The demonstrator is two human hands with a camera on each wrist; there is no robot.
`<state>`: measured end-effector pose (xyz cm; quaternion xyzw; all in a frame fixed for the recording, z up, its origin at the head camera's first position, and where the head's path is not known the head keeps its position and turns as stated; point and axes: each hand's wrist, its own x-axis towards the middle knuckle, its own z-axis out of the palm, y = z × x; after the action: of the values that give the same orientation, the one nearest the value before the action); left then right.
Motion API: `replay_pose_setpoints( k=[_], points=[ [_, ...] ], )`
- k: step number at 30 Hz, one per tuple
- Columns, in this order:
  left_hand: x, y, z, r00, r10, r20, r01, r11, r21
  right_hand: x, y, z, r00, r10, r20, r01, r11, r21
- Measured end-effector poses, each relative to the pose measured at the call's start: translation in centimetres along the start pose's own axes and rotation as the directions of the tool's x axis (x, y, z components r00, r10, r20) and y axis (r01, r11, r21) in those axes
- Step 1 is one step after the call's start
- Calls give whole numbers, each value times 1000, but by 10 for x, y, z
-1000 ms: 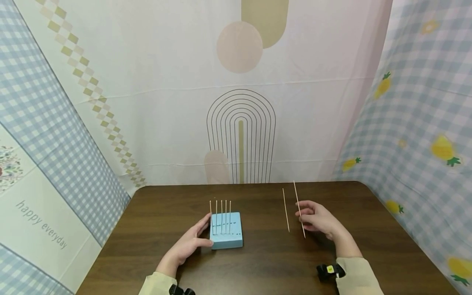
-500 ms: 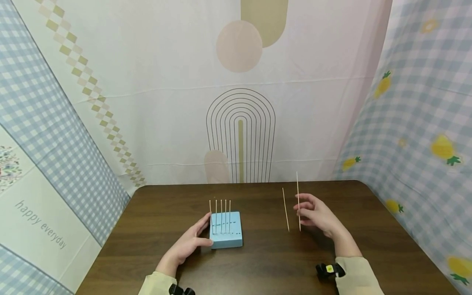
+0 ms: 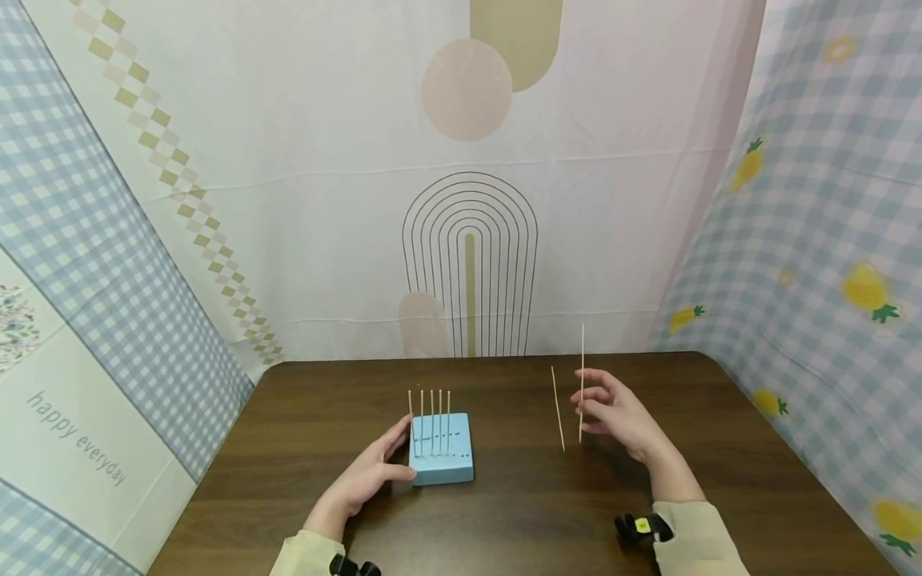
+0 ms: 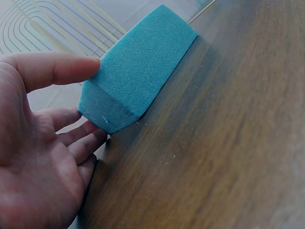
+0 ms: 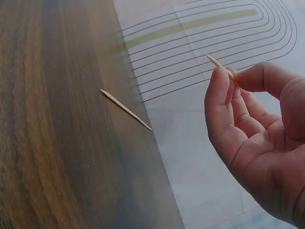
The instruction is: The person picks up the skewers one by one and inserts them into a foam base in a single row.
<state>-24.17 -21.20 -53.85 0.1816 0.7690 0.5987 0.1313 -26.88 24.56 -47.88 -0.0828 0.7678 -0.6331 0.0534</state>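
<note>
A light blue foam block [image 3: 455,470] lies on the brown table with several thin bamboo skewers [image 3: 433,404] standing upright in a row of its holes. My left hand [image 3: 370,478] holds the block at its left end; in the left wrist view the thumb lies against one edge and the fingertips against the other. To the right, my right hand [image 3: 623,420] pinches a skewer [image 3: 583,346] between thumb and fingers, nearly upright above the table. Its pointed tip [image 5: 213,60] pokes past the fingertips in the right wrist view. Another skewer [image 3: 558,410] lies just left of this hand.
The wooden table [image 3: 504,528] ends at a back edge against a patterned white cloth [image 3: 346,256]. Checked cloths hang at both sides. More small holes mark the block's top, some at its right front.
The skewer in my right hand has swung from leaning to nearly upright and risen somewhat. That hand moved slightly up and left. My left hand and the block stayed put.
</note>
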Motion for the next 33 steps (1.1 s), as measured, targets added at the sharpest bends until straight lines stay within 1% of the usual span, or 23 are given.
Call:
replay_pose_setpoints(
  k=[2,4,5,6,7,8,11,12,13,14,15,17,20,24,28,33],
  points=[
    [-1,-3,-1,1000,22,2,-22,1000,-3,0,-1,1,1000,-8,-4,8,1000,1],
    [-1,-4,-1,1000,29,10,-29,999,-16,0,-2,1,1000,-14,-10,14,1000,3],
    [-1,-5,-2,999,39,12,-39,999,4,0,-2,1,1000,-17,-12,17,1000,4],
    [-1,-5,-1,999,31,11,-31,999,-18,0,-3,1,1000,-23,-10,23,1000,4],
    [-1,-5,-2,999,31,11,-31,999,-17,-1,-3,2,1000,-30,-6,30,1000,3],
    [-1,-5,-2,999,34,8,-34,999,10,-1,-3,2,999,-35,-7,35,999,4],
    [0,-2,-1,1000,3,-3,-3,1000,18,0,-4,3,998,-56,-8,56,998,4],
    [0,0,0,1000,-21,-6,21,1000,0,0,-4,4,998,-61,-13,61,998,10],
    [0,1,0,999,-37,-7,38,999,1,1,-4,5,998,-67,-18,67,998,15],
    [0,3,1,999,-52,-8,52,999,2,1,-4,6,997,-71,-28,72,997,25],
    [0,4,1,998,-67,-8,67,998,-22,1,-4,7,996,-76,-39,78,996,36],
    [1,5,2,996,-84,-10,84,996,-26,2,-3,10,994,-89,-68,93,993,72],
    [1,5,2,996,-89,-8,89,995,-36,3,-4,16,987,-113,-110,127,983,129],
    [1,5,1,996,-85,-10,84,996,-42,5,-7,26,981,-148,-128,170,968,184],
    [1,5,1,997,-80,-6,80,996,-41,6,-9,38,977,-175,-119,198,954,226],
    [2,5,2,997,-79,0,79,996,-37,5,-11,53,977,-193,-88,208,953,221]
  ],
)
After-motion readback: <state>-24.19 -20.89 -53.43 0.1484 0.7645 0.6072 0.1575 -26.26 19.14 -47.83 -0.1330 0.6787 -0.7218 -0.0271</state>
